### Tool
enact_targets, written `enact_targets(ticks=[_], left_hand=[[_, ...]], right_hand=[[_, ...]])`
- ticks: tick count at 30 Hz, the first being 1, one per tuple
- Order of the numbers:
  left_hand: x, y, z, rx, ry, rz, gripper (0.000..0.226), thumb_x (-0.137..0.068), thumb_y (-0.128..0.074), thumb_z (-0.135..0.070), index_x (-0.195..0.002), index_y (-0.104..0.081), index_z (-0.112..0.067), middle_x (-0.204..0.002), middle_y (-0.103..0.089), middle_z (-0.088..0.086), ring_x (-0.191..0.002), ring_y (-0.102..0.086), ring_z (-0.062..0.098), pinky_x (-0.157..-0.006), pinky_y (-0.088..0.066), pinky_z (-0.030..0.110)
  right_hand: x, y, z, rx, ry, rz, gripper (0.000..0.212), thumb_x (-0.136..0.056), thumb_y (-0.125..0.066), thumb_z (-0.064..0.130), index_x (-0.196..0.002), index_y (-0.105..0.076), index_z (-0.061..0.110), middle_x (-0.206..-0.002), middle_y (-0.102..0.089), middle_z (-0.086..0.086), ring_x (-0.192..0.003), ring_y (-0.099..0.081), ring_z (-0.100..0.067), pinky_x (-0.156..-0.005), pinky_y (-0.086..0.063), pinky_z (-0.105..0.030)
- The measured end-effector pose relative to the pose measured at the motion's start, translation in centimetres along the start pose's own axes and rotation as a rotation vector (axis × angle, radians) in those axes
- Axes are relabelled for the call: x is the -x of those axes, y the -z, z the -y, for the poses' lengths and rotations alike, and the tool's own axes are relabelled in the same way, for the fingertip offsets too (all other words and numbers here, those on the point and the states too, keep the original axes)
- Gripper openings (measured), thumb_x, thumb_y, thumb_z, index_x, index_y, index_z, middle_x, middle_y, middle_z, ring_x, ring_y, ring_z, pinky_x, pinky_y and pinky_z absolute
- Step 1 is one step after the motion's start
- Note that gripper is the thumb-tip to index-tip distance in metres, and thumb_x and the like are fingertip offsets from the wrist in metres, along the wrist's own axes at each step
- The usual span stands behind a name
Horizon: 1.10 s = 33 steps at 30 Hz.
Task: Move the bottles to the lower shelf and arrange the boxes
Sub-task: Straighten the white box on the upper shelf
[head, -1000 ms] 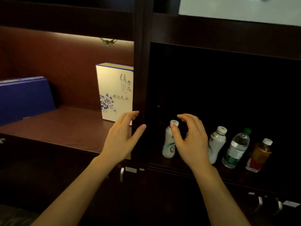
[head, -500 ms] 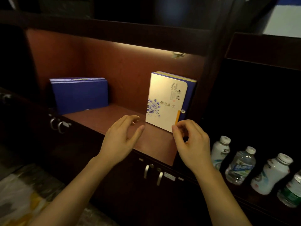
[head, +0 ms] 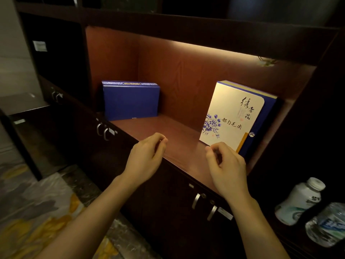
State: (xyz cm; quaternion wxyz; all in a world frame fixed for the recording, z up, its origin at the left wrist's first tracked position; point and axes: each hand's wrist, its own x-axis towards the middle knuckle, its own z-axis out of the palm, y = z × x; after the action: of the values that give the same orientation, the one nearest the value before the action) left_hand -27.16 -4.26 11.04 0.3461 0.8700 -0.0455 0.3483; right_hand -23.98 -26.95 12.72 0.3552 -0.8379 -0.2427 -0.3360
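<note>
A cream box with blue flowers and dark lettering [head: 231,116] stands upright at the right end of the lit wooden shelf [head: 168,135]. A plain blue box [head: 130,100] stands at the left end against the back wall. My left hand [head: 147,156] hovers at the shelf's front edge, fingers loosely curled, holding nothing. My right hand [head: 225,165] is just in front of the cream box's lower corner, fingers curled, apart from the box. A white bottle [head: 298,200] and a clear water bottle [head: 326,225] lie in the dark lower compartment at the right.
Dark cabinet doors with metal handles [head: 196,200] run below the shelf; more handles [head: 102,130] sit further left. A dark vertical divider [head: 291,128] separates the shelf from the bottle compartment. A marble-patterned floor [head: 37,212] lies at the lower left.
My view has swung left from the bottle compartment to the lit shelf. Both hands moved with it, from the bottles to in front of the boxes, and their fingers curled in.
</note>
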Motion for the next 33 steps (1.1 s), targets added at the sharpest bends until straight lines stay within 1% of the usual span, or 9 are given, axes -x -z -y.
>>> enact_targets(ticks=[3, 7, 16, 21, 24, 27, 29, 31, 33], left_hand=[[-1.4, -1.8, 0.7, 0.019, 0.026, 0.020, 0.020, -0.103, -0.044, -0.038, -0.102, -0.061, -0.028, -0.072, -0.060, -0.016, -0.070, -0.060, 0.002, -0.058, -0.041, 0.017], [-4.0, -5.2, 1.8, 0.051, 0.028, 0.049, 0.023, -0.104, -0.045, -0.036, -0.104, -0.063, -0.023, -0.075, -0.063, -0.013, -0.071, -0.063, 0.004, -0.065, -0.054, 0.033], [-12.1, -15.3, 4.6, 0.206, 0.127, 0.118, 0.018, -0.103, -0.048, -0.031, -0.104, -0.064, -0.022, -0.076, -0.067, -0.009, -0.070, -0.065, 0.009, -0.069, -0.056, 0.041], [-16.1, -20.5, 6.0, 0.345, 0.262, 0.134, 0.015, -0.102, -0.052, -0.027, -0.104, -0.065, -0.020, -0.079, -0.069, -0.008, -0.071, -0.067, 0.008, -0.068, -0.058, 0.035], [-17.9, -23.4, 7.1, 0.432, 0.344, 0.173, 0.010, -0.100, -0.055, -0.029, -0.101, -0.064, -0.025, -0.084, -0.070, -0.007, -0.073, -0.067, 0.005, -0.072, -0.056, 0.032], [-19.8, -26.3, 8.5, 0.500, 0.431, 0.207, 0.009, -0.099, -0.056, -0.029, -0.099, -0.063, -0.025, -0.090, -0.070, -0.004, -0.081, -0.067, 0.008, -0.085, -0.056, 0.042], [-21.2, -28.1, 9.3, 0.546, 0.491, 0.223, 0.011, -0.099, -0.056, -0.031, -0.104, -0.062, -0.024, -0.099, -0.068, -0.002, -0.095, -0.066, 0.015, -0.093, -0.053, 0.045], [-22.7, -29.7, 10.1, 0.563, 0.513, 0.243, 0.023, -0.099, -0.055, -0.036, -0.117, -0.060, -0.023, -0.113, -0.065, -0.003, -0.106, -0.062, 0.014, -0.092, -0.051, 0.032], [-24.2, -31.0, 10.5, 0.566, 0.519, 0.291, 0.040, -0.099, -0.053, -0.042, -0.134, -0.054, -0.023, -0.130, -0.059, -0.004, -0.109, -0.056, 0.005, -0.084, -0.041, 0.015]], right_hand=[[-0.9, -0.9, -2.0, 0.006, -0.066, -0.007, 0.018, -0.098, -0.064, 0.026, -0.081, -0.059, 0.024, -0.068, -0.058, 0.008, -0.064, -0.056, -0.008, -0.055, -0.042, -0.029], [-2.5, -2.2, -5.6, -0.026, -0.170, -0.042, 0.017, -0.099, -0.062, 0.031, -0.082, -0.061, 0.025, -0.072, -0.061, 0.009, -0.069, -0.058, -0.008, -0.059, -0.046, -0.031], [-8.0, -6.0, -15.3, -0.109, -0.493, -0.252, 0.004, -0.096, -0.065, 0.025, -0.095, -0.062, 0.022, -0.088, -0.066, 0.005, -0.076, -0.059, -0.002, -0.067, -0.045, -0.022], [-10.1, -7.9, -20.3, -0.167, -0.678, -0.357, 0.018, -0.096, -0.065, 0.022, -0.112, -0.059, 0.015, -0.109, -0.064, -0.006, -0.083, -0.060, -0.008, -0.072, -0.047, -0.021], [-10.9, -8.7, -22.8, -0.185, -0.812, -0.439, 0.030, -0.095, -0.066, 0.021, -0.122, -0.057, 0.010, -0.123, -0.058, -0.011, -0.100, -0.062, -0.021, -0.083, -0.051, -0.032], [-11.6, -9.9, -24.5, -0.165, -0.873, -0.530, 0.043, -0.095, -0.067, 0.023, -0.132, -0.051, 0.008, -0.134, -0.048, -0.011, -0.103, -0.057, -0.014, -0.077, -0.047, -0.010], [-12.2, -10.7, -25.5, -0.180, -0.931, -0.599, 0.055, -0.097, -0.066, 0.028, -0.143, -0.043, 0.010, -0.143, -0.040, -0.012, -0.121, -0.051, -0.020, -0.091, -0.050, -0.019], [-12.8, -11.4, -26.4, -0.162, -0.980, -0.645, 0.064, -0.098, -0.063, 0.035, -0.151, -0.035, 0.013, -0.151, -0.036, -0.014, -0.136, -0.043, -0.028, -0.106, -0.047, -0.040], [-13.4, -11.9, -27.4, -0.146, -0.996, -0.661, 0.069, -0.099, -0.060, 0.040, -0.156, -0.029, 0.017, -0.157, -0.033, -0.013, -0.139, -0.042, -0.025, -0.100, -0.048, -0.024]])
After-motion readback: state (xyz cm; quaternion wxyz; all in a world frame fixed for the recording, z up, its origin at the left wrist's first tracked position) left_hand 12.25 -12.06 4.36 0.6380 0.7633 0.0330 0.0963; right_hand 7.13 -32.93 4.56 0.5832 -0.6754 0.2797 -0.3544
